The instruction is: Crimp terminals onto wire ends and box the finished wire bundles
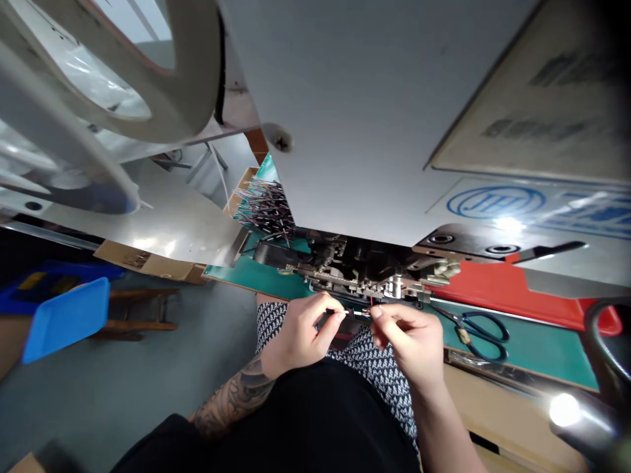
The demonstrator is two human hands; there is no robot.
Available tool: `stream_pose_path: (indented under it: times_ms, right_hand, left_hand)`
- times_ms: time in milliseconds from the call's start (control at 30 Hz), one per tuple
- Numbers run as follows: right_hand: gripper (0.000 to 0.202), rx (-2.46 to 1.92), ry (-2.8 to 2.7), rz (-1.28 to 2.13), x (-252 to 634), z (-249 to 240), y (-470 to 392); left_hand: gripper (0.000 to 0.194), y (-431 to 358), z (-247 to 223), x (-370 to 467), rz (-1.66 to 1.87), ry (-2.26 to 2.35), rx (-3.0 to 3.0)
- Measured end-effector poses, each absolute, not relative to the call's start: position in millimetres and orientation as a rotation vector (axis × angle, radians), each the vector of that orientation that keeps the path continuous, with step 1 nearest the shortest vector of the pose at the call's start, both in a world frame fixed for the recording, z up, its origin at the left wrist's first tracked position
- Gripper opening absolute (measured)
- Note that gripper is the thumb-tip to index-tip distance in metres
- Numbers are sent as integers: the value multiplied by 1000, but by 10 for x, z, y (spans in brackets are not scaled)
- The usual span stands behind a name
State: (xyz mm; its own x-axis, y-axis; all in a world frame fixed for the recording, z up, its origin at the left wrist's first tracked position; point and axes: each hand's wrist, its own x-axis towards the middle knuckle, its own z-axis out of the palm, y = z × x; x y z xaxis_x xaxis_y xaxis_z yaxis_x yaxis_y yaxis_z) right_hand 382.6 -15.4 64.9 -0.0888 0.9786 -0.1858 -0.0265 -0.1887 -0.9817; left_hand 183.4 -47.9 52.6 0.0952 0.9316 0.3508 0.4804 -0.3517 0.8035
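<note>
Both my hands work close together just below the metal mechanism [352, 272] of a white machine [355, 118]. My left hand [308, 328] is closed in a pinch, thumb and forefinger on the end of a thin, whitish wire [346, 312]. On the right, my right hand [409, 332] pinches a thin wire [366, 313] between thumb and fingers, and a short red strand shows above its fingertips. Between the two hands the fine ends lie nearly touching; whether they are joined I cannot tell.
A heap of thin dark and pale wires [266, 207] lies left of the machine. Dark-handled scissors [476, 332] rest on the green table [537, 358] by a red tray [507, 289]. Large reels [192, 72] hang upper left; a blue tray [69, 318] and wooden stool [142, 309] stand lower left.
</note>
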Motion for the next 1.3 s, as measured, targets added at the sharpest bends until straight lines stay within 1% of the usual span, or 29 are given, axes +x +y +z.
stream_pose_path:
  times_ms: [100, 167, 300, 400, 667, 767, 867, 967, 1033, 1133, 1300]
  right_hand:
    - [25, -1305, -1099, 1247, 3724, 604, -190]
    - [30, -1307, -1044, 1204, 3671, 558, -186]
    - [36, -1262, -932, 1248, 3634, 458, -131]
    - [37, -1260, -915, 1292, 3645, 415, -105]
    - [30, -1309, -932, 1269, 3634, 429, -123]
    - [27, -1325, -956, 1226, 3614, 487, -127]
    - [28, -1376, -1008, 1205, 3635, 582, -118]
    - [30, -1389, -1106, 1359, 3727, 639, -78]
    - [38, -1332, -1224, 1550, 3812, 625, -41]
    - [44, -1218, -1267, 1761, 3908, 571, -14]
    - [37, -1166, -1107, 1840, 3913, 610, -66]
  left_hand:
    - [7, -481, 433, 1914, 1304, 1436, 1938]
    - [8, -479, 393, 1962, 1348, 1474, 1973]
    - [9, -464, 395, 2006, 1345, 1551, 2049]
    - [8, -455, 420, 2007, 1336, 1577, 2049]
    - [8, -470, 407, 2019, 1328, 1611, 1989]
    - [9, -456, 392, 1996, 1358, 1615, 2086]
    - [14, -435, 381, 1937, 1376, 1603, 2259]
    - [17, -432, 406, 1874, 1319, 1545, 2379]
    - [13, -448, 451, 1847, 1258, 1477, 2335]
    - [11, -482, 535, 1827, 1129, 1397, 2049]
    - [18, -485, 578, 1797, 1000, 1227, 1575]
